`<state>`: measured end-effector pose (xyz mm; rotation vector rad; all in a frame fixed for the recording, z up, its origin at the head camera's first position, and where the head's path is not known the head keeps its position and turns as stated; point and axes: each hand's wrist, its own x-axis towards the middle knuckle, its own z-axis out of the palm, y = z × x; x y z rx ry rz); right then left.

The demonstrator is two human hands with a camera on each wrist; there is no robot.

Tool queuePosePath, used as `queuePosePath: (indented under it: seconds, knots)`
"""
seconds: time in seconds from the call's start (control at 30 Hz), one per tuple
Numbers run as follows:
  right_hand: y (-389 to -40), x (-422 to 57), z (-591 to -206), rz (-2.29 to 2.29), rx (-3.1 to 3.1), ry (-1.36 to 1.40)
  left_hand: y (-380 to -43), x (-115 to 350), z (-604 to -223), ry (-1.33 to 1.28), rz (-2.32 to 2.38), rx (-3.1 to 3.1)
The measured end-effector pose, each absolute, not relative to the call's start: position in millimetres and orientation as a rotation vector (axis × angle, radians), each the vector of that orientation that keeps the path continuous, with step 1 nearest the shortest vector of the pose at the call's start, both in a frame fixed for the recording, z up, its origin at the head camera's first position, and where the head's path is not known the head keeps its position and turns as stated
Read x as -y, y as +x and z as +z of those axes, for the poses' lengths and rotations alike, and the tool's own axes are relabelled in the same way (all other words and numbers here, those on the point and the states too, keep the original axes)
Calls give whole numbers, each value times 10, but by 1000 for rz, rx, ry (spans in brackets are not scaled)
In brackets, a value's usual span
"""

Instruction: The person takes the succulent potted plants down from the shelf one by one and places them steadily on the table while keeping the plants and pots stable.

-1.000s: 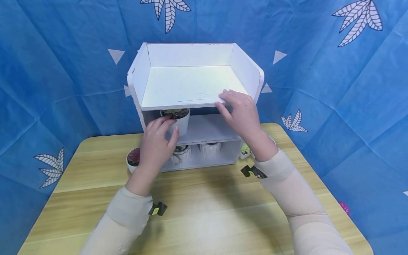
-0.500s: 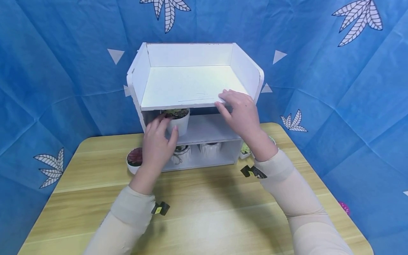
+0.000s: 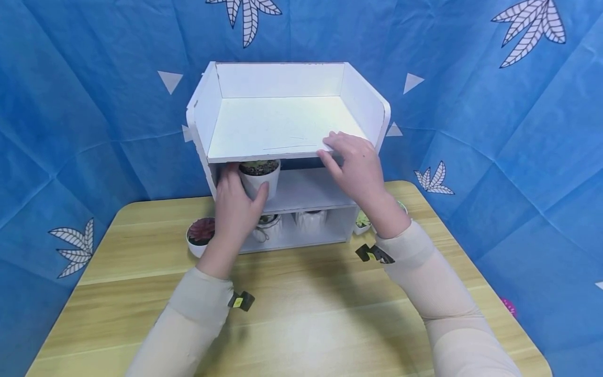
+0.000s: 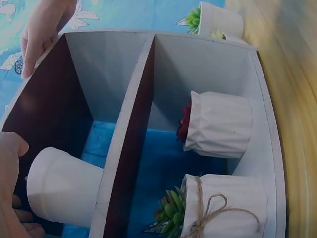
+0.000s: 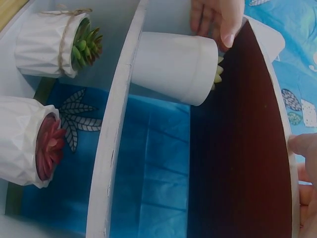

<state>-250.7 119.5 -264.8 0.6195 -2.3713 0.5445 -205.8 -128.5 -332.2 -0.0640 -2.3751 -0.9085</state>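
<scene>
A white wooden shelf [image 3: 282, 121] stands at the back of the table. On its middle level, at the left, is a white plant pot [image 3: 264, 183] with a green succulent in dark soil. My left hand [image 3: 234, 204] reaches in beside this pot, fingers along its left side and thumb in front. A gap shows between the thumb and the pot [image 4: 64, 186] in the left wrist view. My right hand [image 3: 358, 167] grips the front edge of the top board near its right end, fingers on top and thumb at the edge.
On the lower level sit a twine-tied pot [image 4: 225, 206] with a green succulent and a ridged white pot [image 4: 220, 124] with a red one. A bowl-shaped pot [image 3: 200, 235] with a red plant stands left of the shelf. More potted plants [image 3: 363, 222] stand at its right.
My left hand has moved up and slightly right, its fingers passing from in front of the pot to its left side, under the top board. My right hand has stayed put.
</scene>
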Motion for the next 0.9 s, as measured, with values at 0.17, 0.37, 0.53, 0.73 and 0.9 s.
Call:
queuePosePath:
  seconds: [0.17,0.37,0.53,0.73,0.9]
  knots:
    - [-2511,-1187,-2647,535,2365,625,-2152,1309,-3350,-29,-1024,2377]
    - [-2508,-1189,-2652,533,2357,624,-2231,1318,-3365,14,-1111,2412]
    - [-2503,-1203,-2670,533,2350,627,-2261,1312,-3373,38,-1171,2441]
    - [-2513,-1214,-2687,531,2332,640,-2318,1301,-3394,42,-1303,2423]
    - [-2514,-1218,-2675,531,2328,642,-2388,1300,-3419,24,-1395,2372]
